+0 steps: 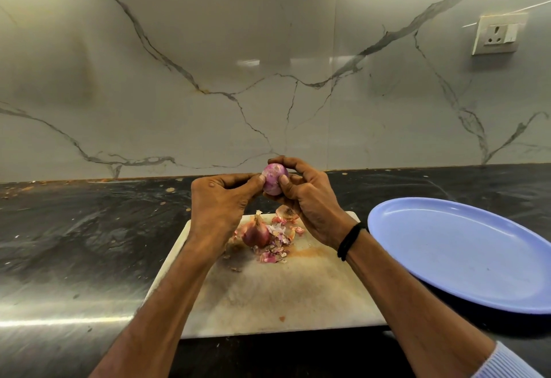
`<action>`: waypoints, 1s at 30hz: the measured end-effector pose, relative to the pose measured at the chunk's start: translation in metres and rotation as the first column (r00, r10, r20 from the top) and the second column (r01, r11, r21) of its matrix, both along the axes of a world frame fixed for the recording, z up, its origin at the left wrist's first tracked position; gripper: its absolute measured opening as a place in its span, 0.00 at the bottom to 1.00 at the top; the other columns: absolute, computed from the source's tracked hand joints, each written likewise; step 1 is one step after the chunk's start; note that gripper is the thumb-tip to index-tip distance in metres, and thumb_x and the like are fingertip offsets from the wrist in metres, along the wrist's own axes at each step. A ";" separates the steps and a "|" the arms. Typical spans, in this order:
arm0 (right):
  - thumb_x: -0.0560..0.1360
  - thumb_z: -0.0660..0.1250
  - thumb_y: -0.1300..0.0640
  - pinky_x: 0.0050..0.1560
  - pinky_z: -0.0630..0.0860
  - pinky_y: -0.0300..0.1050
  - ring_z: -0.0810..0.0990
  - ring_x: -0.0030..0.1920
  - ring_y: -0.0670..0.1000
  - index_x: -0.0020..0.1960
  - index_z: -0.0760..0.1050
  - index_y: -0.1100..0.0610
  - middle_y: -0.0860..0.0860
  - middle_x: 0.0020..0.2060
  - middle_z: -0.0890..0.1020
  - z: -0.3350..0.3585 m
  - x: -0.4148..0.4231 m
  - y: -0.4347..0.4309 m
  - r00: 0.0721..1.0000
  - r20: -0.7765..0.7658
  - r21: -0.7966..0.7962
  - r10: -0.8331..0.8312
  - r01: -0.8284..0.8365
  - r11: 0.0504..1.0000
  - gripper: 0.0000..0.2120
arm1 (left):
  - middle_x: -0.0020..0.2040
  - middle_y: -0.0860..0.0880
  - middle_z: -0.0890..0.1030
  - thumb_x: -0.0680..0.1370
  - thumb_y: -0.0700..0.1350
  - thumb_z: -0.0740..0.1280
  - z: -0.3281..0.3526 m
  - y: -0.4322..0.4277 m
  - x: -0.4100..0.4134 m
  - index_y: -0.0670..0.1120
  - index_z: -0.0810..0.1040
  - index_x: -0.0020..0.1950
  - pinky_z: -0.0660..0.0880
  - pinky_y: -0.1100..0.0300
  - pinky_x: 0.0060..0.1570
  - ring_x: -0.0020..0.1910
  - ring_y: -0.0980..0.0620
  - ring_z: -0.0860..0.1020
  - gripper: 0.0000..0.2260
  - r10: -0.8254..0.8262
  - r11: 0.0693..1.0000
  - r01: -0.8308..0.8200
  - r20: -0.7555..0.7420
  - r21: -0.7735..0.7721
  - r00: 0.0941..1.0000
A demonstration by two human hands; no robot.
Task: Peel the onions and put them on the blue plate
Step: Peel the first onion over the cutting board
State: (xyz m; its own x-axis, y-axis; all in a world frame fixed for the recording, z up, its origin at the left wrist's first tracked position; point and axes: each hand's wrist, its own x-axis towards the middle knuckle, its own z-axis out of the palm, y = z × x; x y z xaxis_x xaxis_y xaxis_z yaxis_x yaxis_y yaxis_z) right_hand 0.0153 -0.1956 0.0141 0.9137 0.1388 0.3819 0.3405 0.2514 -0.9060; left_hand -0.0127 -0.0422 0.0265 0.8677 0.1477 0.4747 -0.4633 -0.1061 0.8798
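Above the cutting board, both hands gripping a peeled onion, no legible writing

I'm looking for lettering and I can read none at all. The wall socket shows no legible mark, nor does the blue plate.

A peeled onion is held above the board by both hands. It is cupped by the right hand, thumb on its front, and pinched at its left side by the left hand. An unpeeled onion is seen lying on the board, with skins scattered just beside it. A blue plate is set on the dark counter right of the board. A black band is worn on the right wrist. A socket is mounted on the marble wall.
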 end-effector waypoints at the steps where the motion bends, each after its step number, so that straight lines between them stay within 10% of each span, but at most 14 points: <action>1: 0.80 0.59 0.67 0.57 0.79 0.56 0.80 0.59 0.61 0.62 0.74 0.58 0.64 0.60 0.77 0.000 0.000 0.001 1.000 0.003 -0.013 -0.009 0.009 1.000 0.13 | 0.43 0.52 0.87 0.66 0.50 0.75 0.000 0.000 0.000 0.46 0.85 0.51 0.82 0.64 0.46 0.43 0.58 0.85 0.16 0.010 1.000 -0.010 -0.002 0.004 1.000; 30: 0.81 0.58 0.67 0.59 0.79 0.57 0.79 0.59 0.61 0.63 0.74 0.59 0.63 0.60 0.77 0.001 -0.001 0.003 0.999 0.025 -0.034 -0.030 0.031 0.999 0.14 | 0.39 0.54 0.86 0.70 0.44 0.76 -0.002 -0.001 0.002 0.48 0.85 0.49 0.79 0.69 0.39 0.40 0.59 0.85 0.09 0.009 0.995 -0.013 -0.043 -0.096 0.999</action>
State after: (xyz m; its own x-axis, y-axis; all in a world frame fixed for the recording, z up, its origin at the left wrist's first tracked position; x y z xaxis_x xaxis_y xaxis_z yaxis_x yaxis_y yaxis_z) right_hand 0.0140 -0.1929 0.0153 0.9083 0.1247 0.3994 0.3694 0.2094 -0.9054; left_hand -0.0104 -0.0437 0.0246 0.8848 0.2004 0.4206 -0.4247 -0.0246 0.9050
